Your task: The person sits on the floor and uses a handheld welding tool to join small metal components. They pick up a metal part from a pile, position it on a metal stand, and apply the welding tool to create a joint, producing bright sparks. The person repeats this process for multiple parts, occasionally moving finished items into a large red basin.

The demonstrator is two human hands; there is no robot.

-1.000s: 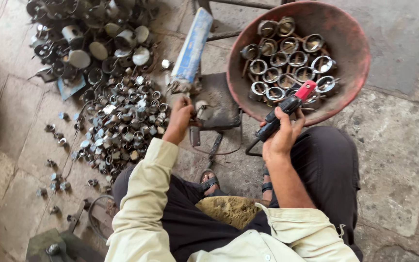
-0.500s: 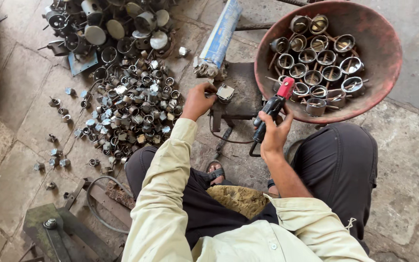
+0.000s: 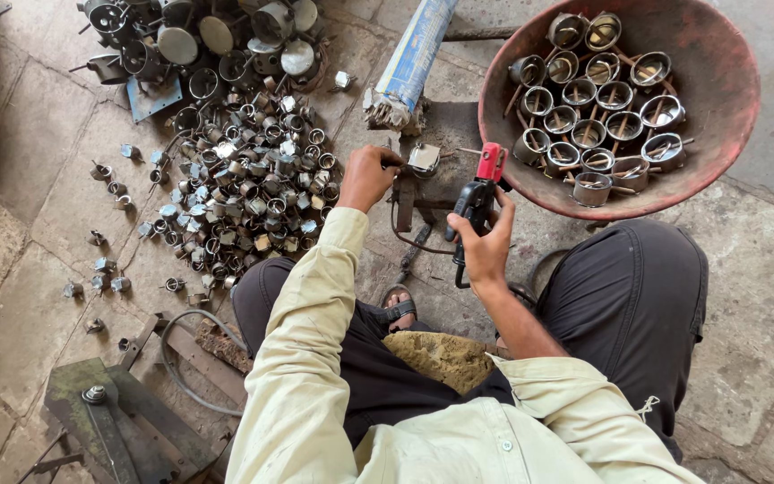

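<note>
I sit on the ground over a small dark metal block [image 3: 445,143]. My left hand [image 3: 367,177] pinches a small shiny metal piece [image 3: 424,159] against the block's near edge. My right hand [image 3: 484,244] grips a black hand tool with a red tip [image 3: 479,190], its tip pointing toward the block, just right of the metal piece. A cable hangs from the tool between my knees.
A big red-brown basin [image 3: 718,108] at the upper right holds several metal rings with stems. A heap of small shiny metal parts [image 3: 244,188] covers the stone floor at the left, with larger cups [image 3: 217,36] behind. A blue-white wrapped tube [image 3: 412,58] lies behind the block. A green metal frame [image 3: 109,421] stands at lower left.
My view has shifted, so the scene sits further right and lower. My left hand stays at the block with the piece. My right hand has brought the tool closer to the block.
</note>
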